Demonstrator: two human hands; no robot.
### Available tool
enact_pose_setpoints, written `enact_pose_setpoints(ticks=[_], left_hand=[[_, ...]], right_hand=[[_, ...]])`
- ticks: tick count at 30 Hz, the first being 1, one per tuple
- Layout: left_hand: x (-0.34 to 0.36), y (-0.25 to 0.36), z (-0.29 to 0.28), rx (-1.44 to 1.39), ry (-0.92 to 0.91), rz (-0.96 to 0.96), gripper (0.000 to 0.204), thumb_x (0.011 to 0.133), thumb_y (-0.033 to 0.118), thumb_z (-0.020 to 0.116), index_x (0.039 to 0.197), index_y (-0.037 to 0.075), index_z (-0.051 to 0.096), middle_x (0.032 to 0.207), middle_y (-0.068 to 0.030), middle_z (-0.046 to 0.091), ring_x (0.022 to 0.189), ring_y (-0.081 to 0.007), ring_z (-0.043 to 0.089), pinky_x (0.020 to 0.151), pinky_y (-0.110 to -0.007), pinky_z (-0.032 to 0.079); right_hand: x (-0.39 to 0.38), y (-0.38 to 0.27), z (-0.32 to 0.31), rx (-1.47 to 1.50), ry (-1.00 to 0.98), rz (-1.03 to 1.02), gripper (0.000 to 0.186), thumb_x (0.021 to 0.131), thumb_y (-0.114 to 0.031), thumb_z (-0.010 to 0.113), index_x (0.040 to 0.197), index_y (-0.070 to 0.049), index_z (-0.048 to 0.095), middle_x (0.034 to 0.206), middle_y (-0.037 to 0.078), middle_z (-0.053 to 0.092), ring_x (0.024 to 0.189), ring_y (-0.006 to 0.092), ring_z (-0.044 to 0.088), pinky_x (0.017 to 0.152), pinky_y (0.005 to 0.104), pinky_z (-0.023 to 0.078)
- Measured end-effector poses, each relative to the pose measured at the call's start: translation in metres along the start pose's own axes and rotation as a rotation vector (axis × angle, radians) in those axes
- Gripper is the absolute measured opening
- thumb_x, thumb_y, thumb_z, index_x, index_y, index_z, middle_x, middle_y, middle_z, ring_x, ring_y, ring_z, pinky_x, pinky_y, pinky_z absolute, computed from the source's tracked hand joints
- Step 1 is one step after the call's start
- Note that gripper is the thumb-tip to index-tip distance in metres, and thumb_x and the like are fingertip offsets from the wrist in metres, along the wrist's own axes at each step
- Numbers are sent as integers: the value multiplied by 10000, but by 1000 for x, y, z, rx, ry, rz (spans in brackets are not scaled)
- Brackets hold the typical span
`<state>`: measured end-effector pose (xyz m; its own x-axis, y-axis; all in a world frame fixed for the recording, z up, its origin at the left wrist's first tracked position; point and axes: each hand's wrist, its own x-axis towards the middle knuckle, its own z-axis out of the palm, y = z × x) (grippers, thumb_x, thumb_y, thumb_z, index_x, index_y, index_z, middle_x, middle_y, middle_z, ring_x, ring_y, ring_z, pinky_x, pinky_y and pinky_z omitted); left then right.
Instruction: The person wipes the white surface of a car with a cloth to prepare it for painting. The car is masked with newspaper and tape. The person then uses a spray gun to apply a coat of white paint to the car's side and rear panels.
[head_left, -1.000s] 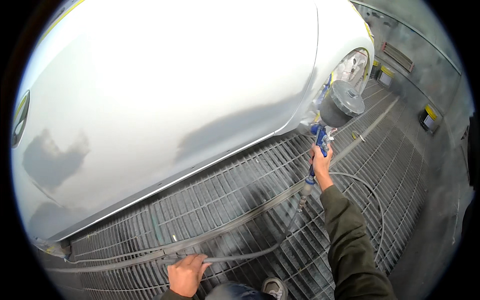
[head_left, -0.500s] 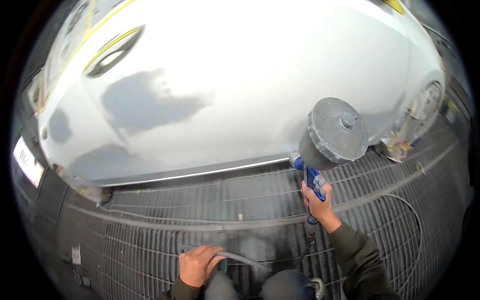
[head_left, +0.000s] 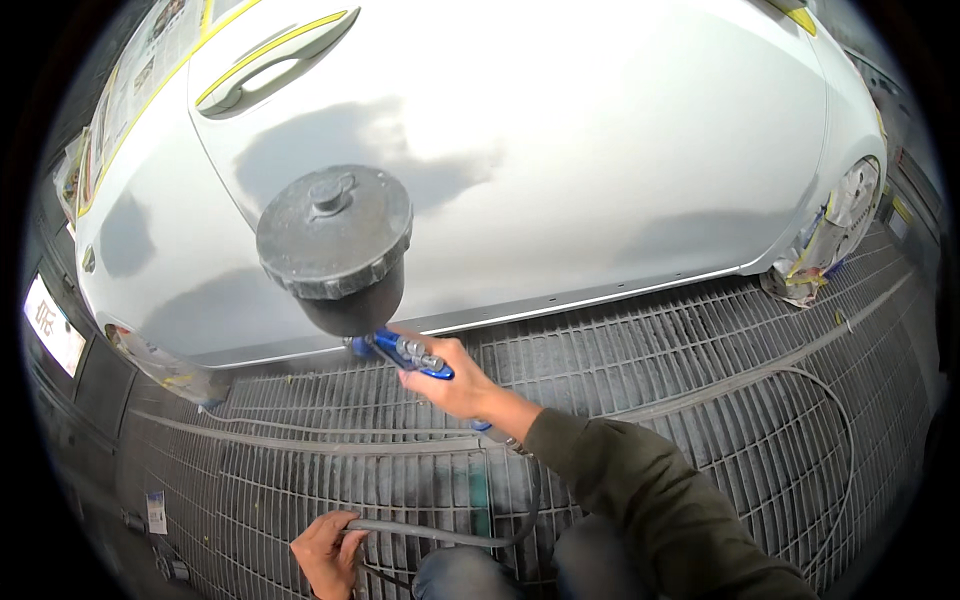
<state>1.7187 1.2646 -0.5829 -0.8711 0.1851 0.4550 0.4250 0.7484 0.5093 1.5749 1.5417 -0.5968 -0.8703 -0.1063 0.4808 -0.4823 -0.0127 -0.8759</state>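
Note:
My right hand (head_left: 448,378) is wrapped round the grip of a blue spray gun (head_left: 398,350). A dark grey paint cup (head_left: 340,245) with a ribbed lid sits on top of the gun, in front of the car's lower door. Down at the lower left, my left hand (head_left: 326,552) pinches a grey air hose (head_left: 430,532), which curves up toward the gun's handle. Beyond both hands stands the white car side (head_left: 600,130), marked with several grey patches (head_left: 300,150). The gun's nozzle is mostly hidden behind the cup.
Yellow tape lines the door handle (head_left: 275,60). Taped paper covers the window (head_left: 150,75) and the wheel (head_left: 850,205). Slatted metal grating (head_left: 620,340) forms the floor, with a loop of hose (head_left: 848,450) lying at the right. My knees (head_left: 465,575) show at the lower edge.
My right hand has swept the spray gun and cup leftward along the car's lower side. My left hand has shifted left and down, still holding the hose.

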Motion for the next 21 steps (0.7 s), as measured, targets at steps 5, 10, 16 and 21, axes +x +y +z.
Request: enact_pose_setpoints(ticks=[5, 10, 16, 21], left_hand=[[14, 30, 33, 35, -67, 9, 236, 767, 153, 781, 891, -26, 688, 786, -166, 681, 643, -250, 651, 547, -322, 491], [23, 27, 106, -34, -256, 285, 246, 868, 242, 740, 1020, 52, 704, 848, -124, 685, 654, -262, 620, 596, -383, 493], [59, 137, 196, -85, -488, 537, 256, 901, 245, 695, 1086, 69, 695, 936, -150, 699, 783, -298, 679, 663, -419, 518], [74, 243, 225, -158, -624, 557, 190, 823, 193, 758, 908, 31, 708, 842, -199, 699, 779, -283, 709, 661, -376, 525]], right_hand=[[-45, -13, -81, 14, 282, 47, 549, 861, -80, 602, 1393, -13, 487, 762, -29, 565, 647, 44, 489, 591, 226, 427], [-129, -33, -199, 13, 565, 82, 553, 856, -47, 590, 1396, 14, 484, 798, -29, 557, 686, 38, 473, 631, 215, 417], [-235, -50, -371, -7, 834, 194, 210, 830, -103, 615, 1031, -43, 637, 704, -30, 539, 573, 40, 468, 488, 232, 385], [-278, -96, -464, -17, 1041, 213, 103, 828, -122, 582, 921, -80, 598, 637, -30, 494, 516, 40, 434, 394, 202, 325]])
